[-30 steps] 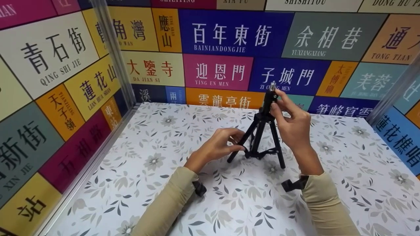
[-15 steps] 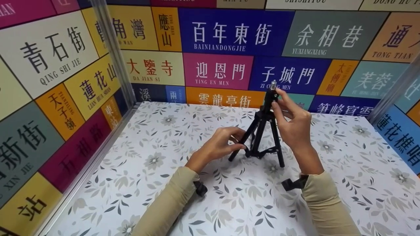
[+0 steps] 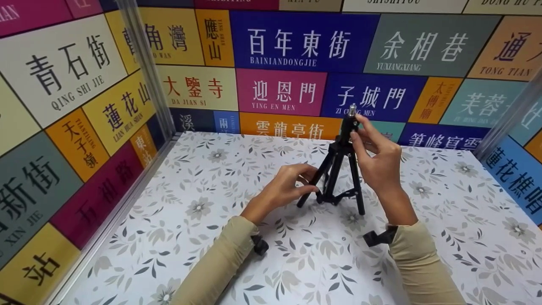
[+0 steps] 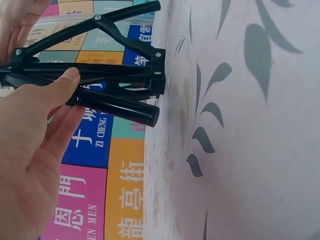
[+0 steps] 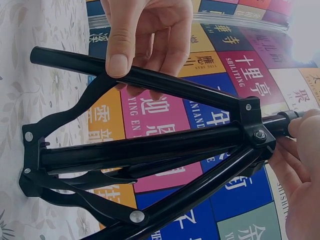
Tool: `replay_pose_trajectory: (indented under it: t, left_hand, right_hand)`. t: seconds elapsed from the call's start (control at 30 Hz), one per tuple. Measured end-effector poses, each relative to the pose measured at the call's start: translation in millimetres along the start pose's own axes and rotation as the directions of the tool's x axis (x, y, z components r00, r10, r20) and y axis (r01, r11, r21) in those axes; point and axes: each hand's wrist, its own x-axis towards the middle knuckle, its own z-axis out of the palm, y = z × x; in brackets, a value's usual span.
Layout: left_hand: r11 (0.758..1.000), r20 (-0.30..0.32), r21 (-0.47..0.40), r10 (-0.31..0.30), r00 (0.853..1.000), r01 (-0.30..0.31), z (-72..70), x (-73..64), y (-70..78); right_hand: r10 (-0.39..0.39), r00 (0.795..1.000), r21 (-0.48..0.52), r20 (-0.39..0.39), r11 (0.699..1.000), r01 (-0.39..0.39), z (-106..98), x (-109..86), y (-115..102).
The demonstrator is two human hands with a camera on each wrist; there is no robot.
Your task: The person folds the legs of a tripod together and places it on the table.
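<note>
A black mini tripod stand with a silver screw tip is held nearly upright, its legs partly spread. The left hand pinches one leg between thumb and fingers; the left wrist view shows that leg under the thumb. Up at the top, the right hand pinches the centre column just below the screw tip. Hinged braces join the legs to a lower collar close to the tabletop. In the right wrist view, the right hand's fingertips are partly cut off at the frame edge.
A white tabletop with a grey leaf and flower print lies under the tripod. Behind it stands a wall of coloured sign panels, with another panelled wall on the left. Black wrist-worn devices show at both cuffs.
The tripod's legs have drawn slightly inward, and its leg hub has risen a little. Both hands keep their grips and have barely moved.
</note>
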Motion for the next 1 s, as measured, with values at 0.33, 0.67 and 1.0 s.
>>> replay_pose_trajectory:
  t: [0.33,0.67,1.0]
  left_hand:
    - [1.0,-0.031,0.014,0.019,0.999,-0.019,3.0,-0.6,0.7]
    - [0.999,-0.064,0.03,0.021,0.998,-0.019,7.0,-1.1,1.3]
    - [0.999,-0.077,0.017,0.035,0.996,-0.033,10.5,0.4,2.1]
  right_hand:
    - [-0.003,1.0,-0.018,0.0,1.0,0.003,-0.6,-0.5,0.6]
    - [-0.009,1.0,-0.01,0.012,1.0,0.009,-0.3,-0.9,1.3]
    - [-0.013,1.0,-0.021,0.008,1.0,0.013,0.0,-0.8,3.1]
